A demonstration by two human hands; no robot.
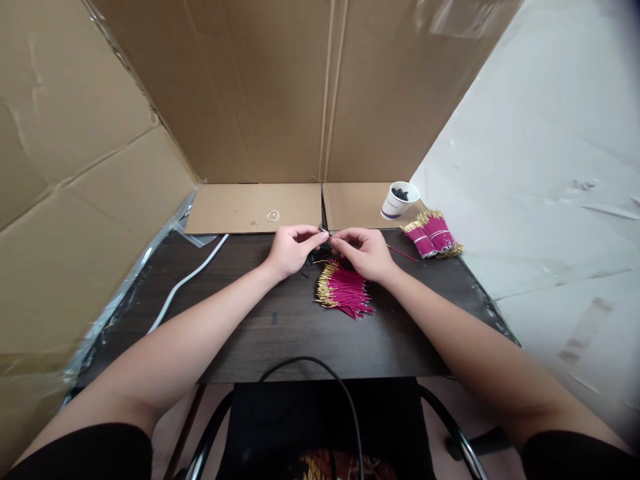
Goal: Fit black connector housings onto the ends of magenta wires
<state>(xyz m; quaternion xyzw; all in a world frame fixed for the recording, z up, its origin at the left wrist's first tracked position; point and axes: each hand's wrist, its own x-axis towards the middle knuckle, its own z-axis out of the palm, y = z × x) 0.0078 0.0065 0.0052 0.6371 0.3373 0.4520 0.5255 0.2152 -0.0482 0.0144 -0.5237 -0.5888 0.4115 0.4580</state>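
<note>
My left hand [294, 250] and my right hand [364, 252] meet fingertip to fingertip above the table, both pinched closed. The right fingers grip a thin magenta wire [403, 253], whose tail sticks out past the hand. Whatever the left fingertips pinch is too small and covered to make out. Under the hands lies a pile of small black sleeves [316, 256], partly hidden. Just in front of it spreads a loose bunch of magenta wires [345, 290], with gold terminals at their left ends.
A white paper cup [393, 207] holding black pieces stands at the back right. Beside it are banded wire bundles [433, 235]. A rubber band [273, 216] lies on the cardboard strip [225, 207]. A white cable [187, 280] crosses the table's left; cardboard walls [260, 93] stand behind and left.
</note>
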